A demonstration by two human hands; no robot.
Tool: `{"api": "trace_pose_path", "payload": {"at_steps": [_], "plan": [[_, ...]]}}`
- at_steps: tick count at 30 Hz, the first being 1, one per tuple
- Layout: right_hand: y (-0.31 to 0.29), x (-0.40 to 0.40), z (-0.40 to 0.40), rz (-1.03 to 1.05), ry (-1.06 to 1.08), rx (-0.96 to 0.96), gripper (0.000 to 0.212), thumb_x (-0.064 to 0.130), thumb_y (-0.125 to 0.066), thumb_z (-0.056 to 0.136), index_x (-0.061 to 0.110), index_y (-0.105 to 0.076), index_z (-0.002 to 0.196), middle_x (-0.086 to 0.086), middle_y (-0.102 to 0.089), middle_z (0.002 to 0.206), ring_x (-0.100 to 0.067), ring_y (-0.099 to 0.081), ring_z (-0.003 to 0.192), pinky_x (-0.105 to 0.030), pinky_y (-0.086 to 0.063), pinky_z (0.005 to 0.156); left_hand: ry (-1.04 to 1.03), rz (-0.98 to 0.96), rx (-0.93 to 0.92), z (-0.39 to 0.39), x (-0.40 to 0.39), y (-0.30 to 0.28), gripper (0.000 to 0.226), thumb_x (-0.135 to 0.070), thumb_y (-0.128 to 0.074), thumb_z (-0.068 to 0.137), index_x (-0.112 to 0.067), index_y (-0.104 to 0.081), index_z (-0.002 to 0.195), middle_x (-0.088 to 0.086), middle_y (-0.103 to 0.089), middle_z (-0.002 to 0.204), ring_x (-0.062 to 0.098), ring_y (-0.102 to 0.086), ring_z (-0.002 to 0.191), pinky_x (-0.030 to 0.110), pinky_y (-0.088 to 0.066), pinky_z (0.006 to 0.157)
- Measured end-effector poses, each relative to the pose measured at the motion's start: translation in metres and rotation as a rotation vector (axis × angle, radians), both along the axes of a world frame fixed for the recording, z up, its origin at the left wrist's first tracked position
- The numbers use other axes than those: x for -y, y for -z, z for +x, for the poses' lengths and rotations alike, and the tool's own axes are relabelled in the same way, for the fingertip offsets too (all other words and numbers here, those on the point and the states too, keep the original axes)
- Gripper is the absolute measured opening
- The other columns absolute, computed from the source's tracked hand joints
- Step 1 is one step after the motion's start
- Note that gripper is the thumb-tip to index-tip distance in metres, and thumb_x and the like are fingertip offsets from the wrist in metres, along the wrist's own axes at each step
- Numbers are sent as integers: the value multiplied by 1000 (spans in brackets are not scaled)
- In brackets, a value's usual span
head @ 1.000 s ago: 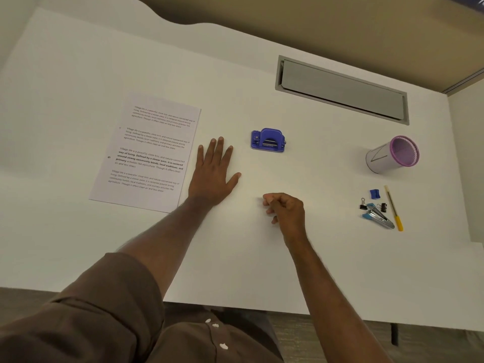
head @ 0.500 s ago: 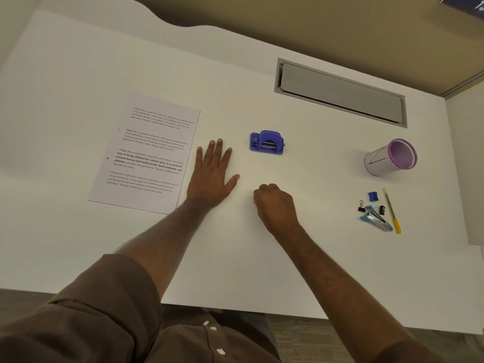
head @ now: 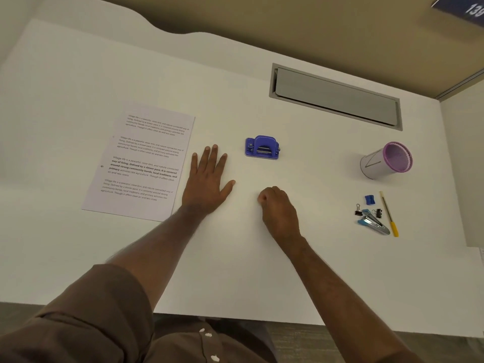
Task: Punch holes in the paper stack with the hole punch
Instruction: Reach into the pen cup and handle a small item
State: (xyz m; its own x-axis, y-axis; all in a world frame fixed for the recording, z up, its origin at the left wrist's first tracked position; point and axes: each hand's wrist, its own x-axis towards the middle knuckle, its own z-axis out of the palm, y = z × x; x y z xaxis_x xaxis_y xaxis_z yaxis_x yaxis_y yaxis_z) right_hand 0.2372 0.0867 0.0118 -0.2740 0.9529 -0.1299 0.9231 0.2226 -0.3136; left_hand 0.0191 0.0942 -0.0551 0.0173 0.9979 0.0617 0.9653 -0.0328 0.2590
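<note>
Fingers [head: 264,197] of right hand [head: 279,213] curled under, hidden

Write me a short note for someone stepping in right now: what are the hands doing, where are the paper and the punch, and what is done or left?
Left hand: flat on the desk, fingers straight, holding nothing, just right of the paper stack.
Right hand: curled into a loose fist on the desk, holding nothing.
Hole punch: blue, beyond both hands, untouched, apart from the paper.
Done: nothing; no paper is in the punch.
Left: bring paper and punch together, slide the edge into the slot, press down.
</note>
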Motion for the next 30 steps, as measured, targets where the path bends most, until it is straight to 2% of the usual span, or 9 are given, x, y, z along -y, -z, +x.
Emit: {"api": "trace_pose_path", "payload": {"at_steps": [2,4,6,8,12,19,23,25,30], "plan": [[-7,-13,10,-57,191,-238,13,4,-48,95,9,-60,91,-2,-61,93,-22,-57,89,-33,-46,77,-2,5,0,0,0,1,74,-58,-31,101,-14,-24,160,15,-13,171,31,-10,159,55,-8,128],[-19,-30,24,-98,350,-427,16,-1,-49,94,8,-62,92,-1,-63,92,-21,-59,86,-29,-45,77,1,1,2,0,0,0,74,-57,-31,101,-14,-24,160,14,-13,171,30,-10,159,55,-9,127],[-36,-50,41,-144,479,-591,19,-1,-49,94,11,-64,91,-5,-63,89,-20,-60,76,-31,-50,64,3,-9,9,0,1,-1,74,-57,-31,100,-14,-24,160,14,-12,171,30,-9,159,55,-9,127],[-54,-70,61,-129,563,-693,27,1,-52,91,21,-66,83,-2,-66,82,-13,-60,67,-24,-50,48,3,-4,25,0,1,-3,74,-57,-32,100,-14,-25,160,14,-13,171,30,-10,159,55,-9,128],[-89,-106,102,-22,647,-784,29,4,-58,90,28,-69,78,6,-67,75,-7,-61,64,-17,-49,45,6,-8,26,0,1,-3,75,-58,-30,100,-14,-24,161,12,-11,171,30,-8,159,54,-7,128],[-111,-162,179,145,835,-737,12,6,-62,90,9,-74,88,1,-67,71,-1,-59,49,-21,-50,45,2,18,47,-1,1,3,78,-60,-30,97,-15,-24,161,9,-10,172,28,-7,159,54,-7,128],[-109,-179,216,222,885,-530,18,15,-68,89,4,-78,100,-12,-75,98,-22,-68,86,-28,-51,74,-6,20,52,0,1,2,78,-60,-30,97,-15,-25,160,9,-11,172,28,-8,159,53,-7,128],[-108,-182,230,239,905,-461,21,17,-68,89,4,-77,102,-14,-76,103,-26,-68,94,-27,-49,73,-10,13,51,0,1,1,78,-60,-30,96,-15,-26,160,9,-12,172,29,-9,159,53,-6,128],[-112,-194,246,219,968,-359,13,18,-70,83,4,-72,82,-12,-65,77,-23,-59,72,-19,-38,55,-25,6,46,1,1,-3,77,-58,-31,96,-14,-29,159,10,-15,171,31,-13,158,53,-8,128]]}}
